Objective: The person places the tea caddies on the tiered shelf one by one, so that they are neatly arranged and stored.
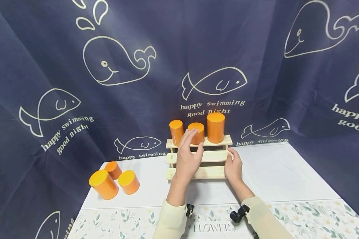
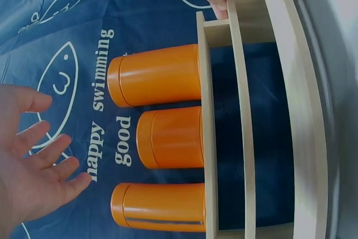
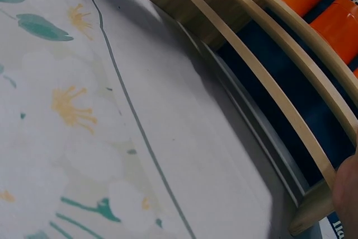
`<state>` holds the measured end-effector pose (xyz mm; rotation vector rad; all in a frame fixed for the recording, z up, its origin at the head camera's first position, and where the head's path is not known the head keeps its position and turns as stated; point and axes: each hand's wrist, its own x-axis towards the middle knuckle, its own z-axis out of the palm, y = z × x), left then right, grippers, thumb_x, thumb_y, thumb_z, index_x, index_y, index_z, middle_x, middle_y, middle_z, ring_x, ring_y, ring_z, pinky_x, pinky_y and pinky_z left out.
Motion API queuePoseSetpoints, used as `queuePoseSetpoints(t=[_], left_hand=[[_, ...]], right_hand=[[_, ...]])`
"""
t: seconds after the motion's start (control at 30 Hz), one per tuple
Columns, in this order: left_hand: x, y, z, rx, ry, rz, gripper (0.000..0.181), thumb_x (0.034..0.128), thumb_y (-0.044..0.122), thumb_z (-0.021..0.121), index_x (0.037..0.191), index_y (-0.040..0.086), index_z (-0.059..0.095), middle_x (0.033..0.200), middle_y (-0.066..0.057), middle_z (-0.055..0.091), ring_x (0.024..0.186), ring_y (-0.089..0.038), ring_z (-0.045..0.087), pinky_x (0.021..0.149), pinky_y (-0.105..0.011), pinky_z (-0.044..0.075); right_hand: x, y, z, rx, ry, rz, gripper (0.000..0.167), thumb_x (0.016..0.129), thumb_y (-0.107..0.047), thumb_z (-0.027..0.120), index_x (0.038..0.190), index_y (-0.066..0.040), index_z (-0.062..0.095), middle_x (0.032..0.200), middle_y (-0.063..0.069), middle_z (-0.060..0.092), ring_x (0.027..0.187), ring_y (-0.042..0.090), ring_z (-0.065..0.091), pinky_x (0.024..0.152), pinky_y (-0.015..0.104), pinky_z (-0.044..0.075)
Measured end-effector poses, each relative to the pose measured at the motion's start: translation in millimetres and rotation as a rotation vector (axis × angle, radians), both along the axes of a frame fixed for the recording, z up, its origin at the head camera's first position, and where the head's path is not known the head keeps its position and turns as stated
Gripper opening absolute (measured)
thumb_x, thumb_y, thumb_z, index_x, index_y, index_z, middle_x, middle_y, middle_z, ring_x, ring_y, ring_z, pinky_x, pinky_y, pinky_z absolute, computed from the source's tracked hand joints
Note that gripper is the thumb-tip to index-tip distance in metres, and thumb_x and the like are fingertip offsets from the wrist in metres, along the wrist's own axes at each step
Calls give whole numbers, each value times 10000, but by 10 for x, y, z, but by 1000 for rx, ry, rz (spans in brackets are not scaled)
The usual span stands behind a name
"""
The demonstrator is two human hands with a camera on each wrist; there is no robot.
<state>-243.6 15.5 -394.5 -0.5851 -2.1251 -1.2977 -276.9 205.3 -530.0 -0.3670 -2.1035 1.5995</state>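
Note:
A three-tier wooden rack [image 1: 210, 172] stands on the table against the dark curtain. On its top tier are three orange canisters: a slim one [image 1: 176, 135] at left, a short one [image 1: 200, 135] in the middle and a tall one [image 1: 216, 129] at right. My left hand [image 1: 187, 162] is raised before the rack, fingers spread. In the left wrist view this hand [image 2: 33, 166] holds nothing and stays apart from the canisters. My right hand [image 1: 234, 167] grips the rack's right end near the middle tier; only part of it [image 3: 347, 194] shows in the right wrist view.
Three more orange canisters stand grouped at the table's left: a large one [image 1: 104, 185], a small one [image 1: 113, 170] at the back and a short one [image 1: 129, 182]. A flower-patterned cloth [image 1: 305, 215] covers the front edge. The curtain [image 1: 167, 39] hangs behind.

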Motion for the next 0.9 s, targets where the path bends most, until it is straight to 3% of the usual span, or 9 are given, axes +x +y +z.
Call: queuePoseSetpoints(t=[0.23,0.47,0.67,0.9], left_hand=[[27,-52,-19,3,8,14,472,952,117,733,1416,83,653,1494,-120,638,1535,-290,478,1273,-453,394],[66,-134,-36,16,-26,39,494,942,120,750,1426,109,650,1515,-50,627,1541,-268,470,1267,-442,405],[94,-228,-4,44,-11,61,495,934,107,750,1418,133,653,1500,-62,636,1517,-347,491,1255,-452,421],[124,-341,42,62,-21,74,506,940,122,749,1434,149,644,1491,-48,637,1528,-345,474,1292,-458,365]], right_hand=[[-4,-3,2,3,14,-12,388,1096,-85,417,1445,13,555,1550,263,538,1527,425,423,1286,553,314],[1,-12,9,-2,7,-6,392,1097,-89,419,1452,5,556,1555,255,537,1529,420,423,1287,552,313],[-1,-4,13,-1,1,-4,396,1102,-93,418,1464,1,548,1557,254,536,1534,421,416,1290,554,309],[3,0,-4,-3,-7,5,395,1106,-96,416,1467,1,543,1564,256,527,1538,421,410,1290,558,305]])
